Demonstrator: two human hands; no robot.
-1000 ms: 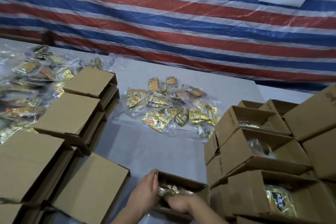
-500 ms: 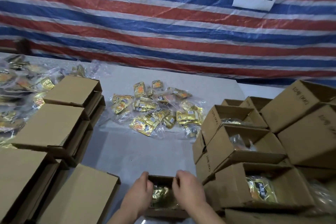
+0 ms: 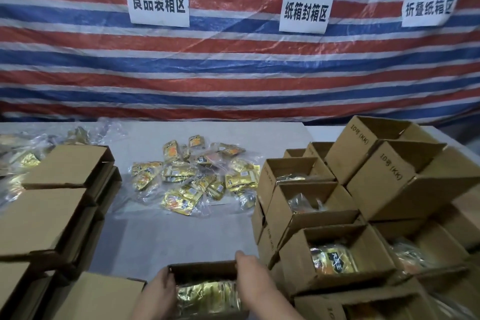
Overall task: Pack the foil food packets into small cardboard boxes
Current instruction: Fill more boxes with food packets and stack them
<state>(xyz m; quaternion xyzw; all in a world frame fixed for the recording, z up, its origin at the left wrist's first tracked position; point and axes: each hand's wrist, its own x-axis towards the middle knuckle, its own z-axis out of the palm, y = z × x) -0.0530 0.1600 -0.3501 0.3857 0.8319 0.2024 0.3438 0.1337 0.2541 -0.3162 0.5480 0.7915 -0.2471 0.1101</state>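
Note:
A small open cardboard box [image 3: 201, 267] sits at the near table edge, with gold foil packets [image 3: 207, 297] lying inside it. My left hand [image 3: 158, 296] lies against the box's left side. My right hand [image 3: 255, 283] lies along its right side, fingers reaching the far right corner; both hold the box between them. A loose heap of gold foil packets [image 3: 192, 179] in clear bags lies mid-table beyond the box.
Stacked closed cardboard boxes [image 3: 59, 189] fill the left side, with more bagged packets [image 3: 20, 161] behind them. Open boxes holding packets [image 3: 330, 265] are piled on the right. A striped tarp with paper signs [image 3: 159, 0] hangs behind the grey table [image 3: 168, 236].
The camera tilted up, showing more tarp and signs. My right hand came out of the box and moved to its right side; both hands now flank the box.

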